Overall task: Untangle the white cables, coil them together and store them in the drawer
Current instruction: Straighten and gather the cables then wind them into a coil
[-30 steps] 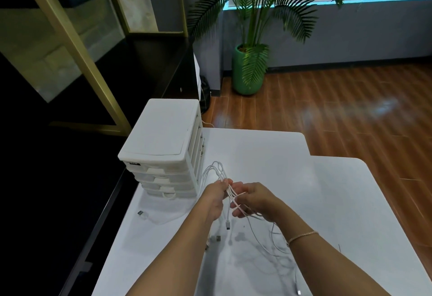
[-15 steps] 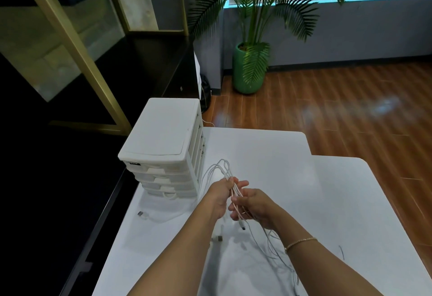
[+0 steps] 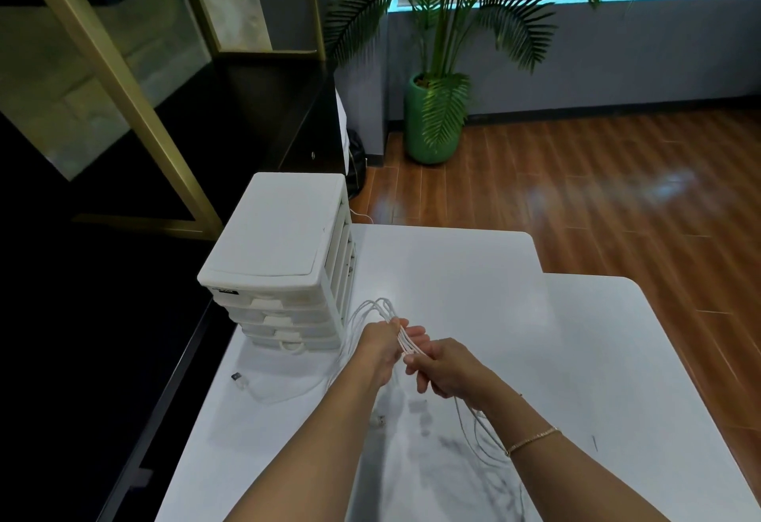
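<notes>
Left hand (image 3: 376,346) and right hand (image 3: 447,369), fingers curled, both grip the white cables (image 3: 401,340). Bundle axis runs away from the person, loops toward the drawer unit (image 3: 284,266); tails trail onto the worktop (image 3: 576,357).

Potted palm (image 3: 436,126) on the wood floor (image 3: 617,192) beyond the white table (image 3: 576,357); gold-framed dark shelving (image 3: 136,109) at left.

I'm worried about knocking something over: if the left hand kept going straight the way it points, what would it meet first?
Probably nothing soon. The left hand, gripping the white cables, points up-table past the drawer unit, which sits just to its left. Only bare table lies ahead, though depth is hard to judge.
</notes>
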Demonstrator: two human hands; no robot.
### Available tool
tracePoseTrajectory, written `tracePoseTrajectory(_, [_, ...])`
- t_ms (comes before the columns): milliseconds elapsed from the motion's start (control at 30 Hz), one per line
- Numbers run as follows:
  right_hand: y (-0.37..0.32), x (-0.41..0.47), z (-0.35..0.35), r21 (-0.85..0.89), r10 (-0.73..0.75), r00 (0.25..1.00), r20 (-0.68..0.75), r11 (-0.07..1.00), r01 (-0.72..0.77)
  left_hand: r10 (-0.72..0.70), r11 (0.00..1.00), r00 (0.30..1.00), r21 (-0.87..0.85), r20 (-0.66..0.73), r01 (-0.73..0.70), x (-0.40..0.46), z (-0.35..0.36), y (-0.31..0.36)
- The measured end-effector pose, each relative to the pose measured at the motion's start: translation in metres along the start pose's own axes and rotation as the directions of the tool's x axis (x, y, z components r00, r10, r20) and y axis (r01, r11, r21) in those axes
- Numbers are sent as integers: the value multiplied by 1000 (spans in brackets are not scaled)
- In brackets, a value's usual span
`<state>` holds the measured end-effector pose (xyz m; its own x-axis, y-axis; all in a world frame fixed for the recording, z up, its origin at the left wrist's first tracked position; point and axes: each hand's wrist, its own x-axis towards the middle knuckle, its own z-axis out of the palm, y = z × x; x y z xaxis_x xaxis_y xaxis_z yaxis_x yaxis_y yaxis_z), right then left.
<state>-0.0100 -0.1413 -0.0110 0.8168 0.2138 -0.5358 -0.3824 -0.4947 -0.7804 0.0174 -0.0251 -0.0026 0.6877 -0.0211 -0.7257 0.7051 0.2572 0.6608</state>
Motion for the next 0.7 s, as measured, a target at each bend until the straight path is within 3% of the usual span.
tracePoseTrajectory(100, [-2,-4,3,-63,-90,996,-17,994,89,-3,999,999,-40,-35,2,3,0,1])
tracePoseTrajectory(200, [-4,-1,11,-350,-170,985,-4,923,158,-16,997,998,-77,-53,12,7,1,-1])
tracePoseTrajectory(267, [-5,0,16,-425,-193,981,-16,889,168,-27,998,997,-63,-72,23,10,2,-2])
tracePoseTrajectory(467, [-3,-5,10,-199,-183,982,-54,965,169,-36,998,997,-63,-65,32,9,4,-3])
tracePoseTrajectory(700, [8,2,10,-171,-45,995,-92,985,29,-37,992,995,-115,88,47,6,-1,-7])
